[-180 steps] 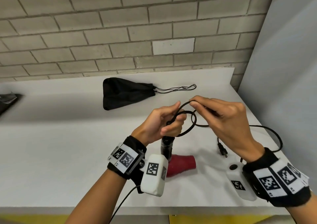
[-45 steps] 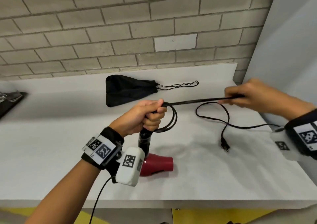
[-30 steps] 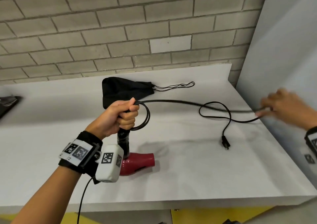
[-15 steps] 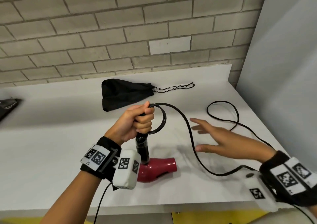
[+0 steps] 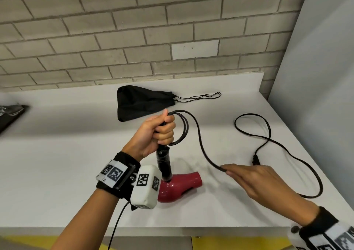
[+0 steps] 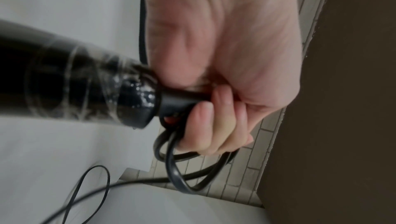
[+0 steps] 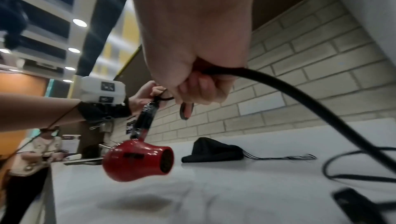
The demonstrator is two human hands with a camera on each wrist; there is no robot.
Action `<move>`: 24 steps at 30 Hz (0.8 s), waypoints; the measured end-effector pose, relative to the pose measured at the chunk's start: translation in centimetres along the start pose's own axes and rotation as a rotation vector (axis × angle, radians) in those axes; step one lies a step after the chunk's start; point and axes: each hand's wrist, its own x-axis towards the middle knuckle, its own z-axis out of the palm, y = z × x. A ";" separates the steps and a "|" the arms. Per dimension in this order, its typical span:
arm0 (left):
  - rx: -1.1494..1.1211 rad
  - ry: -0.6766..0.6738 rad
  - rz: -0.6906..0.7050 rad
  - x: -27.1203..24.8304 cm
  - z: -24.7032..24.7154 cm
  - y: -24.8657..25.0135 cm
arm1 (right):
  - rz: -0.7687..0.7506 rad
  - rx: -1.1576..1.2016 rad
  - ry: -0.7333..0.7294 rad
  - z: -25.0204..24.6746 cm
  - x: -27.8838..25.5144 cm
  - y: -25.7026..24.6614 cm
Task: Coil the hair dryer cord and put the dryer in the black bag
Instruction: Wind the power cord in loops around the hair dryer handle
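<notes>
White table under brick wall; no legible writing. Left hand grips coiled cord above dryer. Right hand fingers pinch cord.

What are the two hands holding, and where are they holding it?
The left hand grips the hair dryer at its handle's cord end, with the coiled loops. The right hand pinches the loose cord partway along.

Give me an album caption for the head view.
Left hand holds coiled cord above red dryer; right hand grips more; black bag waits.
</notes>
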 end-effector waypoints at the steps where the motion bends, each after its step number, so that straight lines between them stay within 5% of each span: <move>1: -0.012 -0.017 -0.007 0.2 0.2 -0.3 | -0.046 -0.026 -0.002 0.1 0.3 -0.6; 10: 0.153 -0.045 -0.078 1.2 2.6 -1.8 | -0.293 0.285 0.080 -3.1 4.3 -5.4; 18: 0.455 -0.110 -0.108 0.5 4.5 -2.5 | -0.177 0.434 0.361 -5.2 7.7 -4.9; 24: 0.212 -0.211 -0.182 0.7 4.6 -2.7 | -0.091 0.387 0.460 -6.1 8.7 -3.7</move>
